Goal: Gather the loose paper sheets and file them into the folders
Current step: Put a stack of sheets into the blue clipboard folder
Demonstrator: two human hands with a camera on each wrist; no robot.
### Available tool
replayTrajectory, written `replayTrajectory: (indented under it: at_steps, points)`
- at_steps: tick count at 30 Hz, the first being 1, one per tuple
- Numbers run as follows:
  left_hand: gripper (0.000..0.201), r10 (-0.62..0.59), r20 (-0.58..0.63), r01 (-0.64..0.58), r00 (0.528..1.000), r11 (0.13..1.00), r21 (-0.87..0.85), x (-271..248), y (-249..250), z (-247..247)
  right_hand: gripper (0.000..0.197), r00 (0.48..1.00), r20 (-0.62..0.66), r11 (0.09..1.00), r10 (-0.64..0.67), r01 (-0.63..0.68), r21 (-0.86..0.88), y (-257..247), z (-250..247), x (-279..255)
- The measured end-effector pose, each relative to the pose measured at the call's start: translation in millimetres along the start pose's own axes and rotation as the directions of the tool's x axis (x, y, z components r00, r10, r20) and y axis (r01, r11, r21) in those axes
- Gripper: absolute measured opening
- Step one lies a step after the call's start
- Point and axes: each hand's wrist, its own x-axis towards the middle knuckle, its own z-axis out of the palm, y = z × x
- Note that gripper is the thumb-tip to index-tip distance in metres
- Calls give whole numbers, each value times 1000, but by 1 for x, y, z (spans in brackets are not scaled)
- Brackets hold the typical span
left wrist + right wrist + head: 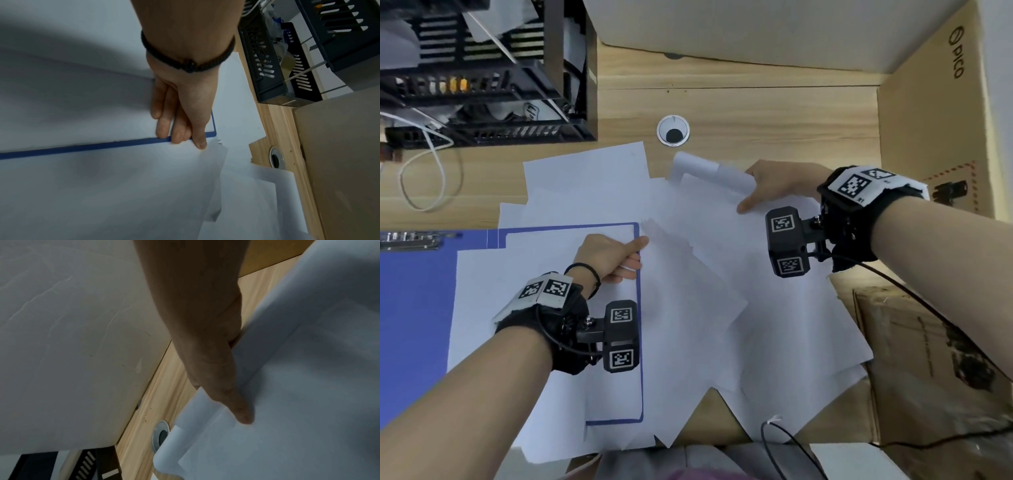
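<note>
On the wooden surface (756, 113), the loose paper sheets (705, 308) lie fanned and overlapping, partly over the open blue folder (414, 291). We judge them light, limp and slippery, best taken at an edge. The left hand (609, 257) presses flat, fingers straight, at the folder's rim; the right hand (777, 185) pinches a curling far edge.

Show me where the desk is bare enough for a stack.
Bare desk lies behind the sheets, between the cable hole and the cardboard box. A smaller patch by the black trays holds a white cable. Sheets and the blue folder crowd the rest.
</note>
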Motion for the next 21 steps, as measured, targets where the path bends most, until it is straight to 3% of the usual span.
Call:
replayTrajectory:
  at_steps: [3,10,15,18,19,21]
  points:
    - [41,19,-36,-19,999,1000,15,-4,-1,4,19,998,-68,1000,-5,7,27,5,1,-14]
    - [31,71,-12,-71,997,997,25,-12,-3,3,19,954,-298,998,29,-11,60,1,-21,-85]
    - [14,142,106,-155,984,981,118,-25,-6,-4,37,872,-490,1000,25,-27,4,-33,-18,-132]
    - [5,219,245,-275,944,935,224,-43,-6,-8,33,822,-569,999,-9,-22,-47,-63,-14,-162]
    - [8,233,282,-305,931,920,247,-50,-4,-9,28,802,-596,997,-19,-28,-70,-73,-12,-172]
    - [35,272,293,-356,917,889,289,-64,0,-15,22,761,-648,990,-31,-64,-123,-94,-7,-194]
